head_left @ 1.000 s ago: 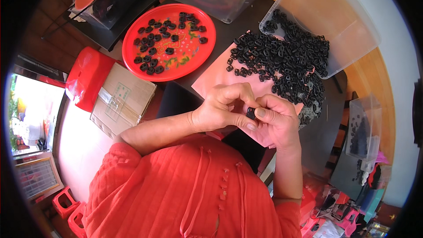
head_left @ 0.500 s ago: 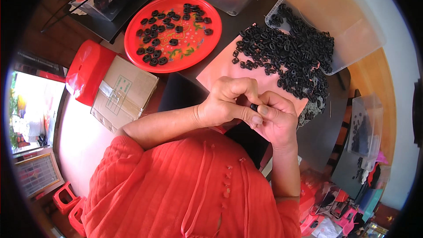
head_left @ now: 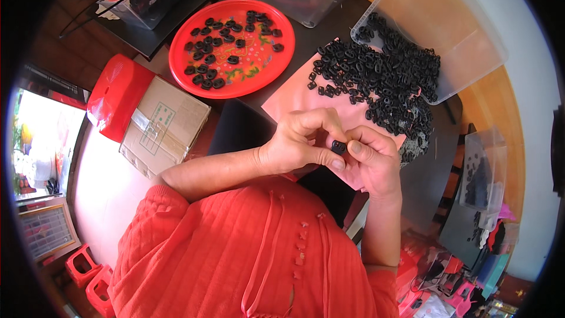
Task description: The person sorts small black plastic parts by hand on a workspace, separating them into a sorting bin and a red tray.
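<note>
A small black oval plastic piece with slots (head_left: 338,146) is pinched at the fingertips of my left hand (head_left: 303,140), between thumb and forefinger. Close against its right side is my right hand (head_left: 376,162), thumb and forefinger pressed together; whatever they hold, if anything, is hidden. Both hands hover over the near edge of a pink sheet (head_left: 288,99). Beyond them on the sheet lies a large heap of similar black pieces (head_left: 382,70). To the far left, a round red tray (head_left: 265,76) with a floral pattern carries several more black pieces, spaced apart.
A clear plastic bin (head_left: 465,53) lies tipped behind the heap. Another clear container (head_left: 306,0) stands at the back. A cardboard box (head_left: 168,121) and a red container (head_left: 115,97) sit to the left. Grey-green bits (head_left: 416,146) lie at the heap's near edge.
The black piece has turned and shows more of its slotted face. My right thumb has drawn back slightly to the right of it. The view has shifted slightly.
</note>
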Demonstrator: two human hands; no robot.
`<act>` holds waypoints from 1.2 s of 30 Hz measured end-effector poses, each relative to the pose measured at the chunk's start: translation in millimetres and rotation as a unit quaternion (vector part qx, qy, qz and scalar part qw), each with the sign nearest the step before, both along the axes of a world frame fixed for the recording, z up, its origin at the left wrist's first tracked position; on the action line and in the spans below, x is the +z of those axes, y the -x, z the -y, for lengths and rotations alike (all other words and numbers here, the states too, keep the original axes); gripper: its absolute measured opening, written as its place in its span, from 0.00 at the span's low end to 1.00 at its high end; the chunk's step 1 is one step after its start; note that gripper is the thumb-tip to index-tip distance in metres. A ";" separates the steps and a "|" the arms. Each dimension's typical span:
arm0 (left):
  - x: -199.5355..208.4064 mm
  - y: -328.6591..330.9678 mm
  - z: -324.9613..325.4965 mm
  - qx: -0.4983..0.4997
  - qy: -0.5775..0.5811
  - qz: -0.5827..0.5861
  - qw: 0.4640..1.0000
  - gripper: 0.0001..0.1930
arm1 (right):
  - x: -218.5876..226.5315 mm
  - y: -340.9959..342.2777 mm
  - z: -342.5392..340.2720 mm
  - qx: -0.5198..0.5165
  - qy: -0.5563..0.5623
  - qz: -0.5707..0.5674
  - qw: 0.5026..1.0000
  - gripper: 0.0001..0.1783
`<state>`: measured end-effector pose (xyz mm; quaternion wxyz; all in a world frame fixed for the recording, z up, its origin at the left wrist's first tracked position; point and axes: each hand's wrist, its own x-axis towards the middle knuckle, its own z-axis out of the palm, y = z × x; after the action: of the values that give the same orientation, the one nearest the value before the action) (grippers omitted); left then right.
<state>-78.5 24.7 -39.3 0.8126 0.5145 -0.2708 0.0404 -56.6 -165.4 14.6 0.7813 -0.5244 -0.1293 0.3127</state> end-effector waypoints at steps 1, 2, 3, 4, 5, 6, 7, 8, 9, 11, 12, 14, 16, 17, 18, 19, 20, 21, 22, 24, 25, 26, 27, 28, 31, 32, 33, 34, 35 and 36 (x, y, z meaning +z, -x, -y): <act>-0.7 0.9 -0.8 0.002 0.001 0.002 1.000 0.16 | -1.9 0.8 -0.1 0.002 0.001 0.002 1.000 0.07; -1.6 1.6 -2.8 -0.001 -0.008 -0.010 1.000 0.16 | -6.2 1.2 -0.8 0.005 -0.008 -0.017 1.000 0.07; -2.3 2.6 -4.9 -0.003 -0.016 -0.021 1.000 0.16 | -9.7 1.6 -2.0 0.007 -0.017 -0.035 0.999 0.07; -3.1 4.2 -7.1 0.001 -0.015 -0.017 1.000 0.16 | -11.9 3.5 -5.3 0.011 -0.016 -0.032 0.999 0.07; -2.3 4.0 -6.0 0.014 -0.053 -0.034 0.998 0.15 | -13.2 5.0 -6.6 0.003 -0.039 -0.048 0.998 0.07; -1.0 3.5 -5.3 0.027 -0.091 -0.050 0.994 0.15 | -14.6 4.4 -7.1 -0.006 -0.061 -0.064 0.996 0.07; 2.4 4.0 -7.1 0.028 -0.092 -0.047 0.994 0.15 | -16.5 1.7 -6.1 0.014 -0.057 -0.089 0.994 0.06; 7.4 6.4 -12.1 0.056 -0.088 -0.043 0.994 0.15 | -13.2 -0.8 -5.0 0.013 -0.054 -0.085 0.995 0.06; 11.6 10.1 -19.5 0.085 -0.085 -0.041 0.992 0.15 | -10.3 -4.1 -4.1 -0.001 0.059 0.035 0.998 0.06; 27.0 0.9 -47.0 0.214 -0.056 -0.022 0.975 0.18 | -3.1 -13.5 -4.2 -0.074 0.282 0.285 0.913 0.04; 50.8 0.5 -68.3 0.304 -0.208 -0.053 0.928 0.17 | -3.3 -22.9 1.2 -0.080 0.283 0.284 0.913 0.04; 54.5 -24.5 -108.7 0.355 -0.251 -0.022 0.900 0.14 | -7.9 -45.5 9.3 -0.161 0.462 0.542 0.683 0.03; 61.2 -41.3 -130.3 0.377 -0.404 -0.009 0.833 0.12 | -11.9 -58.0 7.6 -0.154 0.478 0.592 0.630 0.03; 56.0 -43.7 -129.2 0.436 -0.477 0.050 0.762 0.14 | -14.3 -60.7 6.1 -0.145 0.490 0.639 0.576 0.04; 52.2 -45.9 -126.4 0.487 -0.541 0.110 0.677 0.17 | -17.1 -62.6 5.9 -0.150 0.491 0.636 0.576 0.04; 50.5 -45.2 -118.1 0.481 -0.522 0.126 0.694 0.16 | -19.8 -63.8 6.6 -0.148 0.503 0.649 0.551 0.04; 49.5 -41.7 -104.6 0.475 -0.504 0.140 0.708 0.15 | -22.6 -64.9 7.0 -0.145 0.512 0.661 0.528 0.05; 42.8 -38.9 -91.9 0.443 -0.476 0.135 0.748 0.12 | -20.5 -63.4 7.2 -0.147 0.511 0.660 0.530 0.05; 38.5 -38.2 -78.5 0.416 -0.466 0.198 0.756 0.10 | -14.7 -59.4 8.5 -0.135 0.499 0.655 0.551 0.05; 26.5 -38.2 -46.8 0.325 -0.447 0.194 0.811 0.09 | -9.6 -54.9 14.7 -0.128 0.486 0.647 0.573 0.06; 20.7 -41.8 -32.2 0.292 -0.430 0.199 0.831 0.08 | -9.6 -54.3 20.5 -0.145 0.464 0.634 0.601 0.07; 20.1 -44.6 -19.3 0.269 -0.446 0.202 0.830 0.07 | -9.1 -53.4 26.3 -0.164 0.440 0.620 0.629 0.08; 16.9 -48.6 -8.7 0.256 -0.454 0.212 0.827 0.05 | -8.5 -51.4 30.1 -0.169 0.439 0.617 0.631 0.08; 13.1 -52.4 0.7 0.244 -0.463 0.222 0.823 0.04 | -7.1 -48.7 33.9 -0.192 0.416 0.588 0.667 0.07; 0.9 -64.6 20.8 0.239 -0.518 0.240 0.785 0.04 | -6.4 -36.9 43.0 -0.239 0.380 0.528 0.720 0.07; 1.5 -65.3 24.0 0.233 -0.524 0.242 0.783 0.04 | -7.0 -32.4 45.9 -0.260 0.372 0.503 0.736 0.07; 2.7 -64.4 27.1 0.223 -0.521 0.245 0.787 0.04 | -8.9 -28.6 48.7 -0.267 0.367 0.502 0.736 0.06; 4.2 -63.1 29.8 0.214 -0.518 0.247 0.790 0.05 | -10.1 -25.0 50.8 -0.272 0.362 0.498 0.740 0.06; 6.7 -59.8 30.4 0.208 -0.525 0.248 0.788 0.05 | -11.6 -20.3 52.8 -0.273 0.357 0.483 0.752 0.07; 10.4 -55.5 28.4 0.197 -0.516 0.248 0.796 0.05 | -14.4 -17.3 54.8 -0.274 0.351 0.468 0.763 0.07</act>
<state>-23.0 -3.7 -28.9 0.3059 0.8722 -0.3364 0.1800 -39.3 -220.2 0.2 0.4378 -0.8561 -0.2113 -0.1755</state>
